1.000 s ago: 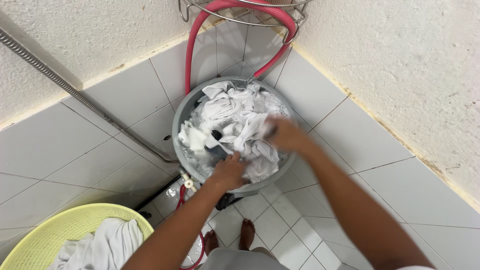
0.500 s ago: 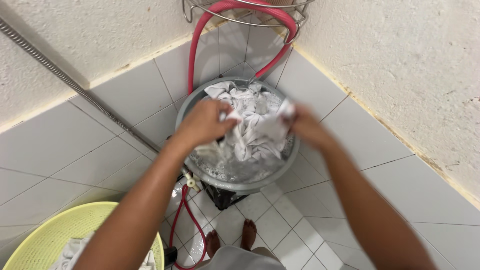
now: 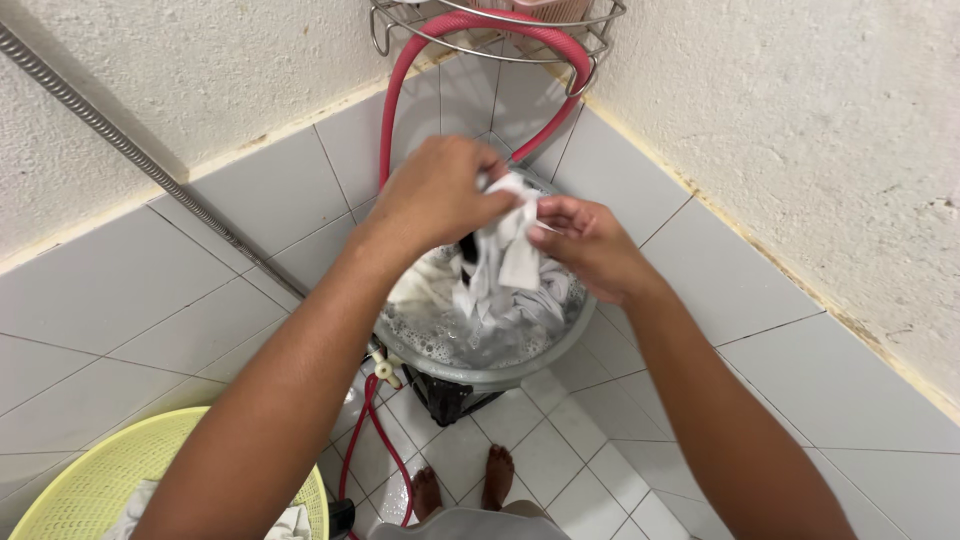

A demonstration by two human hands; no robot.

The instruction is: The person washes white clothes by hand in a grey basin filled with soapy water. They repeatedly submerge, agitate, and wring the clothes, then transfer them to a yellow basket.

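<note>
Two hands: both lifted above the basin [image 3: 520, 372], gripping one white cloth [image 3: 505, 250] between them.
Left hand [image 3: 440, 195]: fingers curled and clamped on the cloth's upper left part, knuckles toward the camera.
Right hand [image 3: 590, 245]: fingers pinched together on the cloth's right edge, just beside the left hand.
Cloth: wet and bunched, held up over the basin, its lower end hanging down into the pile of laundry [image 3: 520, 305] still lying in the water.
Basin: grey and round, standing on a dark stand [image 3: 445, 398] in the far corner; suds [image 3: 440, 340] cover the water on its near left side.
Hose [image 3: 385, 120]: red, looping up from the basin to a wire rack [image 3: 590, 25] on the wall, then running down to the floor on the near side.
Shower hose [image 3: 120, 150]: metal, slanting across the left wall.
Basket [image 3: 90, 480]: yellow, near left on the floor, well apart from the basin, with white cloth inside.
Feet [image 3: 465, 485]: bare, on the tiles just near the stand.
Step in hand: by the look of it, hand-washing one piece, raised clear of the suds to be rubbed or wrung.
Next move: probably calls for a firm grip in both hands and working the fabric over the basin, so the drip falls back into the water and not on the tiles.
</note>
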